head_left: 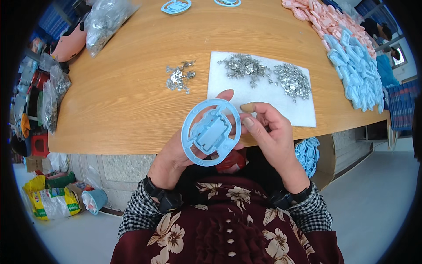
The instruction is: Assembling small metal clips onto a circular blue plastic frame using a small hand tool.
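Left hand [176,147] cradles a ring-framed blue plastic part [213,133]; right hand [273,132], thumb and forefinger parted, hovers alongside.

Wood-grain table [123,97]; pale grey floor [365,193]; white wall [411,61] far right.

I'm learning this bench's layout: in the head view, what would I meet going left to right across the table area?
Clear plastic bag, small pile of shiny silver pieces, round light-blue plastic frame, right hand, heap of light-blue plastic pieces.
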The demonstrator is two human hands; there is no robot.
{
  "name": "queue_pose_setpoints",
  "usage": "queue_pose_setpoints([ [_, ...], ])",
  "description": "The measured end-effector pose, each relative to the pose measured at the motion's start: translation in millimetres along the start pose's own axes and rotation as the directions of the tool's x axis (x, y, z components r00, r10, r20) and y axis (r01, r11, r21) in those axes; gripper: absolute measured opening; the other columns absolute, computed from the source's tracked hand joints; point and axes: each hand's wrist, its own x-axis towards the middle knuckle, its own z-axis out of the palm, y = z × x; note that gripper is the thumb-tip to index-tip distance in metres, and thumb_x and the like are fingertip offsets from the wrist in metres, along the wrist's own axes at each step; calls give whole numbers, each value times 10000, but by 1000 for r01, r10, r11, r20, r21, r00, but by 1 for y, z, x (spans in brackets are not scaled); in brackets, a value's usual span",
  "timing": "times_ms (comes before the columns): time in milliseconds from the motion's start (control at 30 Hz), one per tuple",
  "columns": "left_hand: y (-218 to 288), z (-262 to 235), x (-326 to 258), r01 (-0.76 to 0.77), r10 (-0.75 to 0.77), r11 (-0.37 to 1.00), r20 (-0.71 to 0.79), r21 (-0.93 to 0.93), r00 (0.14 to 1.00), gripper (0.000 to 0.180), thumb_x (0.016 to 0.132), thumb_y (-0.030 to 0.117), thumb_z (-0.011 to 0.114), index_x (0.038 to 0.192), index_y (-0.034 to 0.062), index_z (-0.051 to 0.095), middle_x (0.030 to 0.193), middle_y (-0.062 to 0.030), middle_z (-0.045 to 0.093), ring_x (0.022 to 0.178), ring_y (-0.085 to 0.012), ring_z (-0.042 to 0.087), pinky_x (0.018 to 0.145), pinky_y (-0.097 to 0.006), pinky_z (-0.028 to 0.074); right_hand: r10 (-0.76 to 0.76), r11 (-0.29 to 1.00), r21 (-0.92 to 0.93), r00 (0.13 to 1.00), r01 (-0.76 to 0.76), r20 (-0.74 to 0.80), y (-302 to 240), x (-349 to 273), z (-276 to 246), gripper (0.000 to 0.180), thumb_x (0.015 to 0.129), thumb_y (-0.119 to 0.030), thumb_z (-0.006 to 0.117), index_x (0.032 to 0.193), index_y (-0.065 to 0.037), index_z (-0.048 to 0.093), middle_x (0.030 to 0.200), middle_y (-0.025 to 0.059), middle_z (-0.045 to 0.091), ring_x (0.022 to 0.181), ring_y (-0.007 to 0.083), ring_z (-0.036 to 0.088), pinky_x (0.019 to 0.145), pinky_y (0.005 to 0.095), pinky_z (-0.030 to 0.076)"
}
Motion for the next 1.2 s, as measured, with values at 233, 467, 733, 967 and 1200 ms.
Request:
queue_pose_setpoints([
  [233,-4,5,2,280,-280,960,-18,-6,960,657,1004,350,547,1525,56,276,1300,-170,592,1132,-302,641,865,-479,591,256,928,222,945,-299,204,-24,1,-24,230,947,-152,677,1049,54,676,816,38,690,696,52,617,624,196,504],
  [467,-15,18,2,246,-228,966,-189,79,955,487,1074,345,352,1389,-17,434,1294,-183,584,1113,-282,641,924,-394,576,269,923,284,963,-261,11,-16,-28,-48,273,938,-232,689,960,40,697,774,10,648,678,67,554,600,211,437],
  [733,-28,27,4,289,-262,904,-126,316,957,530,1066,344,383,1441,-31,378,1310,-228,574,1201,-270,583,1003,-382,492,383,906,314,864,-283,-327,23,-104,-119,209,939,-238,679,899,-38,634,610,-75,448,501,26,338,471,206,253],
  [967,-20,29,2,234,-174,800,-160,552,972,521,1042,349,442,1402,-28,430,1170,-210,644,1083,-256,654,918,-352,551,181,873,-117,537,-474,-824,89,-233,-235,271,927,-322,659,1026,-71,684,691,-56,528,537,36,417,467,221,294],
  [1200,32,58,17,224,-155,642,-161,734,975,373,1033,262,500,1305,12,551,1103,-107,653,972,-173,646,890,-309,537,163,941,-14,489,-338,-857,86,-197,-199,302,1032,-320,494,1007,-64,651,621,-64,410,541,30,394,471,232,327],
])
